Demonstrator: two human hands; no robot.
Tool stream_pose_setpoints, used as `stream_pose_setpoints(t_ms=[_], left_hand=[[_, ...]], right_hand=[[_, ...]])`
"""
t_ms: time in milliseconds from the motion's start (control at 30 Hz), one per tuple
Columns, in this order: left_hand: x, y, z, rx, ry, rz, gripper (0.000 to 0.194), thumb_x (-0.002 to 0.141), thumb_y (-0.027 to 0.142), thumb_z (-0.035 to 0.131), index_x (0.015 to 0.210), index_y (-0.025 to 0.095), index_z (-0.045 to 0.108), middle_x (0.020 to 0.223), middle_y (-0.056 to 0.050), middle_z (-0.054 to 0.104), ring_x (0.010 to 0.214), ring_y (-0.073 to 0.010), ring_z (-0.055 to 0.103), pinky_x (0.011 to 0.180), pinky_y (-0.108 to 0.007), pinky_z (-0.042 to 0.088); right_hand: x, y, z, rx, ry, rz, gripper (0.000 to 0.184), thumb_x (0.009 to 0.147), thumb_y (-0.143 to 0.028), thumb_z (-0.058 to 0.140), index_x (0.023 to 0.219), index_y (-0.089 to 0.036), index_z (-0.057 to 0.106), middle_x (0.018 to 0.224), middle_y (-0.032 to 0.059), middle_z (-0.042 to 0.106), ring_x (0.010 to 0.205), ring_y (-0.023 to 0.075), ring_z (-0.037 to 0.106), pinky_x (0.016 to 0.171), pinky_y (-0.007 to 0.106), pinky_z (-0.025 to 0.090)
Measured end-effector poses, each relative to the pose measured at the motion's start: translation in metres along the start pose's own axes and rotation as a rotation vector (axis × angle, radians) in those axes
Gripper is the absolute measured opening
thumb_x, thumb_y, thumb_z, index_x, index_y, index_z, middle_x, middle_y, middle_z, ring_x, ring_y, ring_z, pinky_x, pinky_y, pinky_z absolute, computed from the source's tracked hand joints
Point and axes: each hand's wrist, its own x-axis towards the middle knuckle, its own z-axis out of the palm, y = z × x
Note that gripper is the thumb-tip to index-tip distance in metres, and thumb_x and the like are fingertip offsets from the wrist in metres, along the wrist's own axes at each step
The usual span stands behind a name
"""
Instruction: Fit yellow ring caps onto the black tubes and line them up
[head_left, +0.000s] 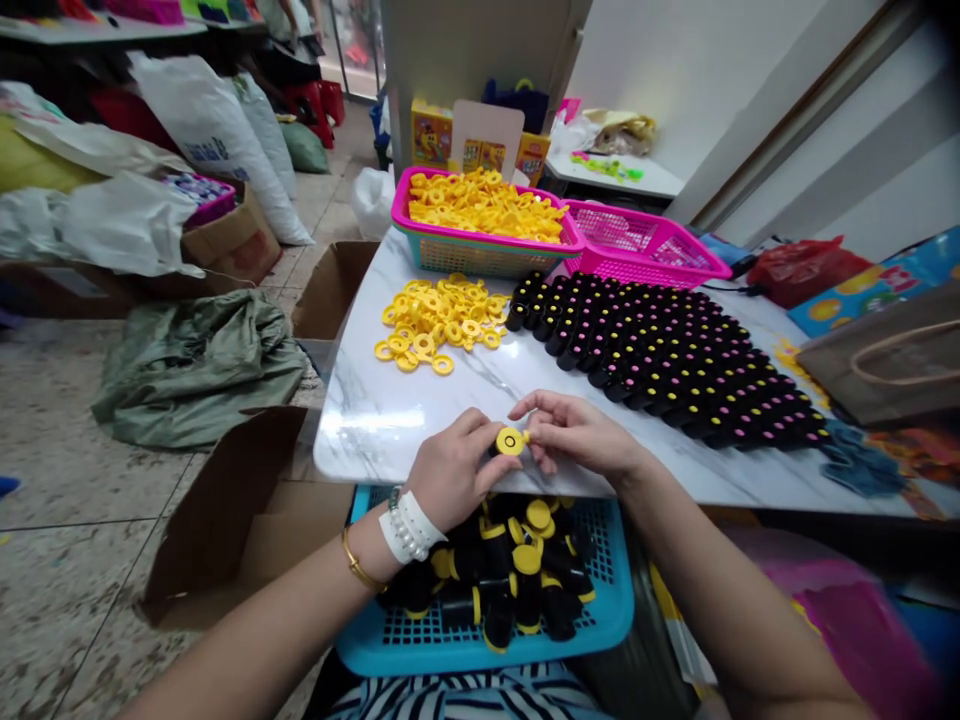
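My left hand [448,468] is closed around a small part with a round yellow ring piece [511,441] on top, just above the table's front edge. The ring's middle looks black; what lies under it is mostly hidden by my fingers. From the right, my right hand [581,432] pinches the ring's small tab between thumb and finger. Below, a blue basket [619,610] holds many black cylinders with yellow ends [527,580]. A loose pile of yellow ring pieces [442,318] lies on the table beyond my hands.
Rows of black cylinders [667,355] with yellow or pink centres stand on the marble-patterned table [367,430]. Behind are a pink basket [401,205] heaped with yellow pieces and another pink basket [652,255]. An open cardboard box [225,520] sits at left, and a paper bag [885,370] at right.
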Motion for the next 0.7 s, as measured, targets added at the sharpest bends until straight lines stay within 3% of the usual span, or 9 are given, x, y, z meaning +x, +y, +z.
stream_pose_setpoints(t_ms=[133,267,367,467,533,600,700], left_hand=[[0.001,-0.001,0.000,0.044,-0.026,0.014,0.028,0.093,0.041,0.052,0.109,0.021,0.062,0.097,-0.004,0.059,0.084,-0.0165,0.061,0.075,-0.028,0.051],[0.003,0.004,0.005,0.132,0.016,-0.053,0.023,0.090,0.038,0.054,0.101,0.019,0.063,0.092,-0.004,0.060,0.077,-0.0164,0.061,0.066,-0.027,0.051],[-0.006,0.016,0.011,0.194,0.027,-0.101,0.020,0.088,0.033,0.054,0.099,0.017,0.061,0.090,-0.005,0.059,0.071,-0.0167,0.060,0.060,-0.027,0.050],[-0.027,0.032,0.018,0.158,-0.059,-0.060,0.022,0.088,0.030,0.054,0.105,0.017,0.059,0.093,-0.007,0.059,0.074,-0.0184,0.061,0.061,-0.029,0.052],[-0.040,0.040,0.019,0.076,-0.146,-0.013,0.033,0.085,0.038,0.061,0.111,0.017,0.058,0.097,-0.007,0.060,0.079,-0.0199,0.063,0.065,-0.030,0.055],[-0.043,0.042,0.013,-0.002,-0.215,0.022,0.044,0.081,0.049,0.065,0.113,0.019,0.058,0.096,-0.006,0.062,0.080,-0.0202,0.063,0.067,-0.030,0.055],[-0.020,0.024,-0.010,0.066,-0.155,0.028,0.033,0.091,0.045,0.054,0.112,0.021,0.061,0.093,-0.004,0.062,0.082,-0.0194,0.063,0.072,-0.030,0.055]], right_hand=[[0.017,-0.005,0.004,-0.115,-0.029,0.129,0.019,0.083,-0.029,0.063,0.094,-0.019,0.050,0.042,-0.0126,0.046,0.033,0.0045,0.033,0.033,0.013,0.022],[0.016,-0.008,0.018,-0.226,0.057,0.131,0.017,0.088,-0.034,0.056,0.097,-0.021,0.047,0.046,-0.0099,0.052,0.035,0.0073,0.043,0.033,0.014,0.030],[-0.002,-0.005,0.033,-0.326,0.173,0.047,0.015,0.093,-0.035,0.049,0.100,-0.021,0.049,0.051,-0.0078,0.054,0.041,0.0087,0.051,0.037,0.014,0.036],[-0.027,0.007,0.044,-0.306,0.096,0.082,0.016,0.094,-0.035,0.046,0.102,-0.021,0.050,0.050,-0.0089,0.052,0.037,0.0079,0.048,0.035,0.014,0.035],[-0.045,0.018,0.048,-0.280,0.054,0.158,0.019,0.094,-0.036,0.048,0.106,-0.021,0.050,0.051,-0.0097,0.050,0.035,0.0076,0.045,0.033,0.015,0.033],[-0.058,0.025,0.050,-0.284,0.081,0.181,0.024,0.093,-0.036,0.049,0.113,-0.022,0.050,0.052,-0.0100,0.049,0.036,0.0081,0.046,0.034,0.016,0.034],[-0.064,0.021,0.044,-0.404,0.199,0.074,0.027,0.093,-0.035,0.050,0.117,-0.022,0.053,0.054,-0.0089,0.047,0.042,0.0089,0.050,0.041,0.018,0.038]])
